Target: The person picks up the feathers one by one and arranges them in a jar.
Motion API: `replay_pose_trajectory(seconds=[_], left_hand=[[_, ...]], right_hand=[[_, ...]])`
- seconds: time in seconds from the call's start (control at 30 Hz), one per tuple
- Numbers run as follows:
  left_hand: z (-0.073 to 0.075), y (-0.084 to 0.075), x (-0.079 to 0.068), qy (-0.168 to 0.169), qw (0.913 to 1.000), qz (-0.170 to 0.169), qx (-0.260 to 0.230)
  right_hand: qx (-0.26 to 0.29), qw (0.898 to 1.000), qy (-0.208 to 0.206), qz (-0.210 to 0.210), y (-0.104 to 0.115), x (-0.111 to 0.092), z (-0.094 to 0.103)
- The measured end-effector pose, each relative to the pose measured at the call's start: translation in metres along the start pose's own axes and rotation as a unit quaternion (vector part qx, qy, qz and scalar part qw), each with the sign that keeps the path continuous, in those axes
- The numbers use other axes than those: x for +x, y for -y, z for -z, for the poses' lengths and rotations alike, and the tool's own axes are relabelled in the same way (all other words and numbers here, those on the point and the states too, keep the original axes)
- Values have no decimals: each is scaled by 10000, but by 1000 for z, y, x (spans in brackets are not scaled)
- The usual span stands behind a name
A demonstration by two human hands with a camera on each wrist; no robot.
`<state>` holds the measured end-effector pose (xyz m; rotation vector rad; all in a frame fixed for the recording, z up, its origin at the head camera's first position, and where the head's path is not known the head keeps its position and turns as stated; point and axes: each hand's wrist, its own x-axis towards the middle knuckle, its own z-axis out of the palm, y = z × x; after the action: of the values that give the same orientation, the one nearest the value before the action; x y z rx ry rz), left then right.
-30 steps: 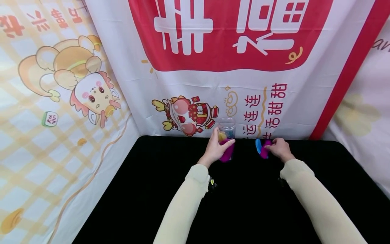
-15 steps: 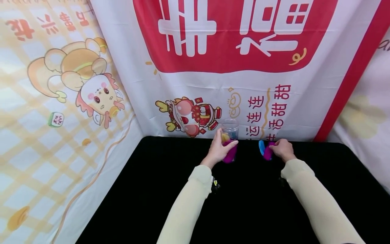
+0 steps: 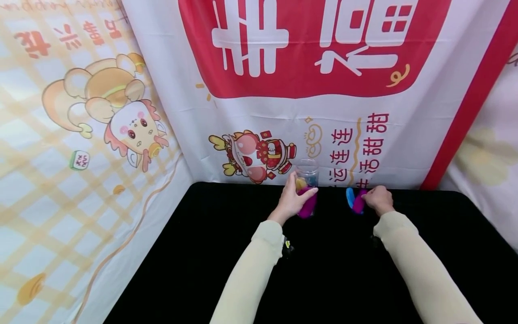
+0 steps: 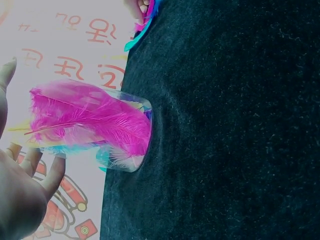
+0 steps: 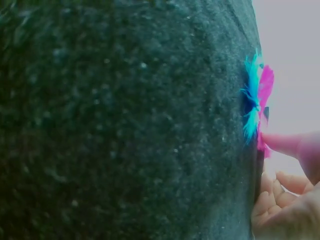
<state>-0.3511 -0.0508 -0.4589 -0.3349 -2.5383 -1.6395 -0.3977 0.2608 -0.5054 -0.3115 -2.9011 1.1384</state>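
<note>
Near the table's far edge my left hand (image 3: 289, 198) grips a clear jar (image 3: 307, 165), which stands upright on the black cloth. Through its wall show feathers: a large magenta feather (image 4: 90, 112) nearest the wrist camera, with yellow and blue ones behind. To the right, my right hand (image 3: 378, 199) pinches another magenta feather (image 3: 359, 201) between thumb and fingers. A blue feather (image 3: 350, 198) lies against its left side, and the two fan apart at the top. The right wrist view has this hand (image 5: 287, 200) at its right edge, with the thumb touching the magenta feather.
A black cloth (image 3: 323, 279) covers the table. Right behind the jar and feathers hangs a white and red printed backdrop (image 3: 259, 108). A checked yellow fabric wall (image 3: 101, 180) rises along the left side, and a pale one (image 3: 485, 153) along the right.
The head view has shifted slightly, so everything sits a little farther right in it. Both hands keep their holds on the jar and the magenta feather.
</note>
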Motion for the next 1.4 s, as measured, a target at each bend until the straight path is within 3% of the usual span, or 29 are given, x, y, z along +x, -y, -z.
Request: replay_pose_trajectory(seconds=[0.3, 0.73, 0.97, 1.4], left_hand=[[3, -4, 2, 37, 10000, -65, -66], [4, -5, 0, 50, 10000, -60, -55], [6, -4, 2, 39, 9998, -217, -19], [6, 1, -1, 97, 9999, -88, 10]], right_hand=[[819, 9964, 104, -165, 2, -4, 10], [1111, 9937, 124, -89, 0, -5, 12], [1268, 9919, 120, -23, 1, -4, 13], [2099, 9765, 493, -57, -2, -7, 12]])
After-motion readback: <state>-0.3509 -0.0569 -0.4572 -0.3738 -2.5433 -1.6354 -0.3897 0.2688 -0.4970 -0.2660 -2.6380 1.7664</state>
